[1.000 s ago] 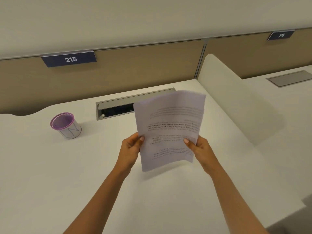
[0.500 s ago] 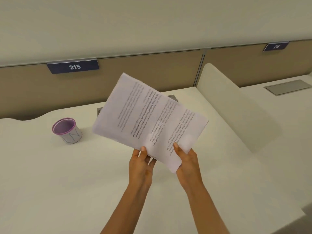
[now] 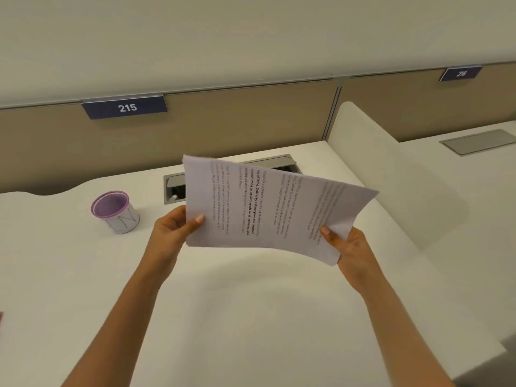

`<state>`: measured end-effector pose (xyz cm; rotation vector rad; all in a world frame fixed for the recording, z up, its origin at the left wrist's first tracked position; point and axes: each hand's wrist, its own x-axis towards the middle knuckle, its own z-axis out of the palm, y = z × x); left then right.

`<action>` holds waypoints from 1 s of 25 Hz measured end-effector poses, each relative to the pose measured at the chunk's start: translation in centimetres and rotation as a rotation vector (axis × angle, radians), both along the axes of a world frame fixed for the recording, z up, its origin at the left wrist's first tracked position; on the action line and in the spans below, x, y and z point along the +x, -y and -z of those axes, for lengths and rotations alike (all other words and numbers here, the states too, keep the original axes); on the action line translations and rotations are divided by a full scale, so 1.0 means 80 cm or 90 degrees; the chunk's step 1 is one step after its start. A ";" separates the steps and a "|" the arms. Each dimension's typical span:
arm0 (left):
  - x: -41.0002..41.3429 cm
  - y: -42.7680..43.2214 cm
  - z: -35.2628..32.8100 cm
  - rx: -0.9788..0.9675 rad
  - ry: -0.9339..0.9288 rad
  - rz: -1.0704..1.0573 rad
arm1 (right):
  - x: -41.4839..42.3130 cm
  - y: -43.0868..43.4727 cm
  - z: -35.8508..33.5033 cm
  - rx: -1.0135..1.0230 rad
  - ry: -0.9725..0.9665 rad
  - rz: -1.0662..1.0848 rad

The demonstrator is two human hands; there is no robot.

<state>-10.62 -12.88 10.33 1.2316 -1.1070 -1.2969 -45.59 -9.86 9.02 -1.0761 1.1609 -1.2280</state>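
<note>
Both hands are up off the desk point(image 3: 251, 317) holding a thin stack of printed sheets point(image 3: 268, 208) sideways, so the text runs top to bottom. Left hand point(image 3: 174, 229) pinches the left edge with the thumb on top, right hand point(image 3: 347, 248) pinches the lower right corner the same way. The sheets sag a bit in the middle. Purple-rimmed mesh cup point(image 3: 116, 212) sits on the desk off to the left, well apart. A cable hatch point(image 3: 174, 187) peeks out behind the paper, and the 215 sign point(image 3: 125, 107) hangs on the partition.
</note>
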 end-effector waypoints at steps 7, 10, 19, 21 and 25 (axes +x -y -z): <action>-0.017 -0.047 0.081 0.027 0.076 0.079 | -0.011 -0.025 0.080 0.144 -0.023 -0.037; -0.031 -0.059 0.093 0.029 0.127 0.076 | -0.006 -0.028 0.095 0.162 -0.039 -0.011; -0.025 -0.033 0.056 0.216 -0.099 0.039 | -0.047 0.014 -0.012 0.071 -0.061 -0.054; -0.037 -0.039 0.062 0.270 -0.177 0.004 | -0.052 0.002 -0.011 0.076 0.027 0.049; -0.076 -0.064 0.079 0.351 -0.297 -0.047 | 0.011 -0.036 0.025 0.192 0.221 0.064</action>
